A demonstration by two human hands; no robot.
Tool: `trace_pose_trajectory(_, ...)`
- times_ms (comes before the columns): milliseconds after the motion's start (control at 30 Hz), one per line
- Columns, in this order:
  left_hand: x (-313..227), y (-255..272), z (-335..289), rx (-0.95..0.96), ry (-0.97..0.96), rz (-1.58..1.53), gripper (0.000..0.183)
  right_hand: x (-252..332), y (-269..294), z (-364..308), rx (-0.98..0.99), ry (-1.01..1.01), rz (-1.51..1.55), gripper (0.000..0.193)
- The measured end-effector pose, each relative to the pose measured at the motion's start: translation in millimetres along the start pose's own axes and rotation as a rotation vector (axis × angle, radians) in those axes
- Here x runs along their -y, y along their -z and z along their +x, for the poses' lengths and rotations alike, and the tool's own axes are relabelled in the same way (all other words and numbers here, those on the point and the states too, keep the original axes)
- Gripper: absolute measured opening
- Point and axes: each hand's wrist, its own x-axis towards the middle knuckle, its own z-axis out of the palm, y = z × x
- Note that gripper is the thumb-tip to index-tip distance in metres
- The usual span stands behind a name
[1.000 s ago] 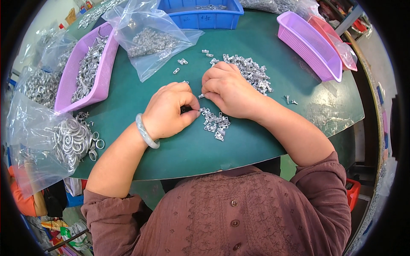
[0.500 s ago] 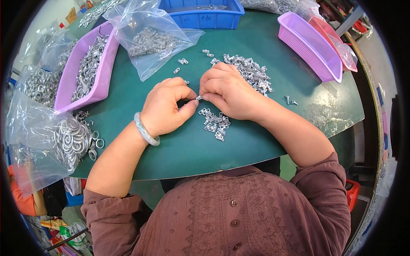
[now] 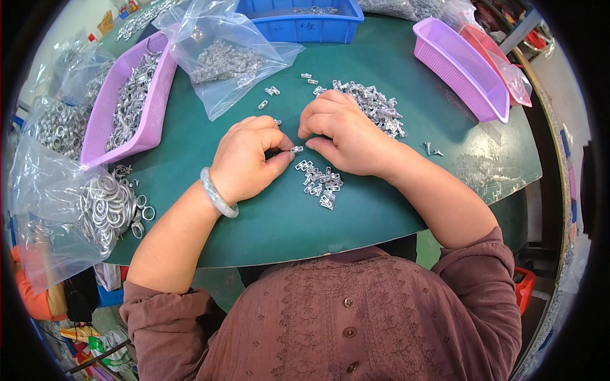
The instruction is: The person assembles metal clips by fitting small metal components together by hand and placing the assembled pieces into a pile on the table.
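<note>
Between thumb and forefinger, my left hand (image 3: 249, 152) pinches a small silver metal link (image 3: 296, 149), which sticks out past the fingertips. Just to its right is my right hand (image 3: 346, 133), thumb and forefinger parted with nothing visible between them. Below the hands lies a small heap of similar metal links (image 3: 323, 184). A larger pile of metal links (image 3: 375, 108) spreads behind my right hand and is partly hidden by it. A few loose links (image 3: 272, 91) lie beyond my left hand on the green tabletop (image 3: 273, 235).
On the left are a purple basket (image 3: 155, 108) of metal pieces, a heap of silver rings (image 3: 107, 213) and plastic bags (image 3: 219, 63) of parts. A blue bin (image 3: 311, 28) stands at the back. To the right are a purple basket (image 3: 457, 66) and a red tray (image 3: 518, 92).
My right thumb and forefinger have come away from the link and spread apart. The link stays in my left fingertips, now showing more fully.
</note>
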Motion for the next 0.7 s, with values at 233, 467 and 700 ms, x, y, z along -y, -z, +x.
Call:
trace_pose_trajectory(233, -3, 10, 3, 0.129, -0.131, 0.002, 0.011, -2, -1, 1, 0.000, -0.003, -0.016, 0.012)
trace_pose_trajectory(467, 17, 24, 5, -0.123, 0.185, 0.112, 0.008, -1, -9, 12, -0.042, -0.005, -0.138, 0.012)
trace_pose_trajectory(700, 25, 18, 3, -0.127, 0.135, 0.111, 0.010, -4, -11, 37, 0.038, -0.040, -0.264, 0.013)
